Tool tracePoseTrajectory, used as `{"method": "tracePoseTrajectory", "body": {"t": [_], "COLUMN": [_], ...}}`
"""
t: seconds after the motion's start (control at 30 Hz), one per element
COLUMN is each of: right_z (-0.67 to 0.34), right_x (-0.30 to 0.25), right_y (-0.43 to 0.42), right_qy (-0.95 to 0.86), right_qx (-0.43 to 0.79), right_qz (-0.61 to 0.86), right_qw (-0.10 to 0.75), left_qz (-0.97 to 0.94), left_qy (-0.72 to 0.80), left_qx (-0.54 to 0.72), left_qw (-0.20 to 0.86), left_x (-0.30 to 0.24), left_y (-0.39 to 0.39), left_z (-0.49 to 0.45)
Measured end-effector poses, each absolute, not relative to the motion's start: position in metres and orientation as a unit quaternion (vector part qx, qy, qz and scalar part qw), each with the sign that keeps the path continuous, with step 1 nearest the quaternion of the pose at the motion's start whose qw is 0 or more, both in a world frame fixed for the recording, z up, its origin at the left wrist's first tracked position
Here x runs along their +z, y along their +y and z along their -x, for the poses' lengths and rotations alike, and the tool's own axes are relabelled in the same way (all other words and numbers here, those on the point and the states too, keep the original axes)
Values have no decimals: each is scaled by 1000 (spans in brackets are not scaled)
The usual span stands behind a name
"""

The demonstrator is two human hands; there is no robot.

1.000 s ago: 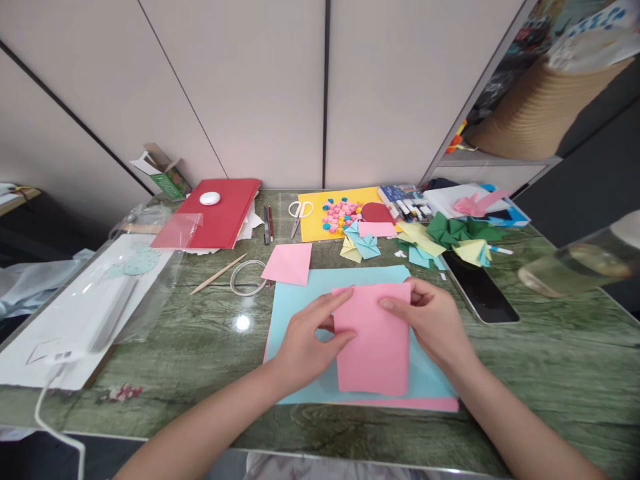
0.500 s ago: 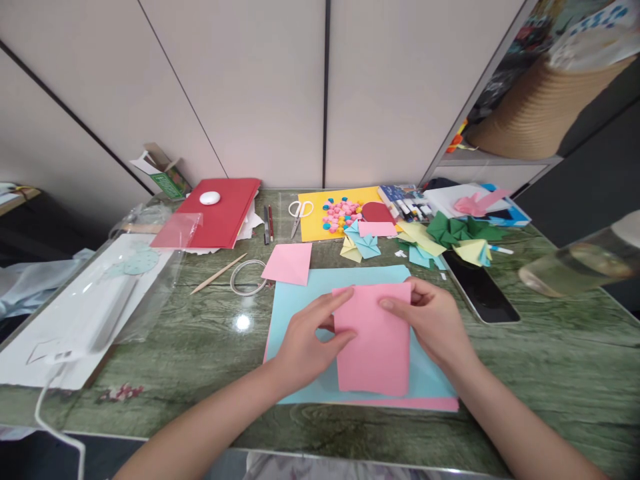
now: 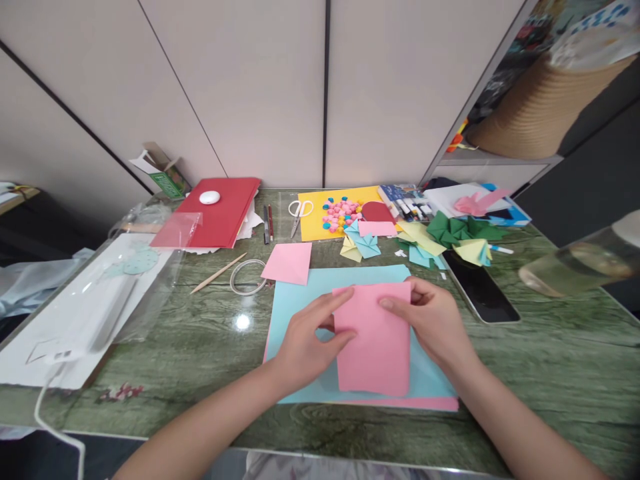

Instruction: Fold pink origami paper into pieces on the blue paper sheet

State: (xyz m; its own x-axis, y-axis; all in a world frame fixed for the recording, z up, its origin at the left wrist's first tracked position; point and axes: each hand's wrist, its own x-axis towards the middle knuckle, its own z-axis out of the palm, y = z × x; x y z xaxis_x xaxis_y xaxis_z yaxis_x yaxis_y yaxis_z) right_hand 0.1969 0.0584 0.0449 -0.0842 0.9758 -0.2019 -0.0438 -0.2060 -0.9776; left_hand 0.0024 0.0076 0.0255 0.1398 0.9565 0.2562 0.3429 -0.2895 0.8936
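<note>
A pink sheet of paper [image 3: 374, 347], apparently folded, is held up over a larger light blue sheet [image 3: 295, 300]. My left hand [image 3: 313, 340] is closed on its left edge, thumb on the near face and the other fingers at the top and behind. At the upper right corner my right hand [image 3: 433, 317] pinches the same paper, its thumb pressed on the front and its fingers curled behind. Beyond the blue sheet's upper left corner lies a smaller pink square [image 3: 289, 263]. A pink edge shows under the blue sheet.
Left of the sheets are a clear tape roll [image 3: 249, 277] and a pointed wooden stick [image 3: 219, 273]. Scissors [image 3: 300, 212], small pompoms [image 3: 341, 215] and folded paper pieces [image 3: 445, 233] lie farther back. A phone [image 3: 483, 287] and a bottle [image 3: 583, 257] are on the right.
</note>
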Motion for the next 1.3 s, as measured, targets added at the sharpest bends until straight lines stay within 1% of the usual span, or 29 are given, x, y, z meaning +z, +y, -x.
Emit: {"method": "tracePoseTrajectory", "body": {"t": [1.3], "right_z": [-196], "right_x": [45], "right_y": [59], "right_qy": [-450], "right_qx": [583], "right_qz": [511], "right_qw": [443], "left_qz": [-659], "left_qy": [491], "left_qx": [440], "left_qw": [361], "left_x": [27], "left_y": [8], "left_z": [-3]}}
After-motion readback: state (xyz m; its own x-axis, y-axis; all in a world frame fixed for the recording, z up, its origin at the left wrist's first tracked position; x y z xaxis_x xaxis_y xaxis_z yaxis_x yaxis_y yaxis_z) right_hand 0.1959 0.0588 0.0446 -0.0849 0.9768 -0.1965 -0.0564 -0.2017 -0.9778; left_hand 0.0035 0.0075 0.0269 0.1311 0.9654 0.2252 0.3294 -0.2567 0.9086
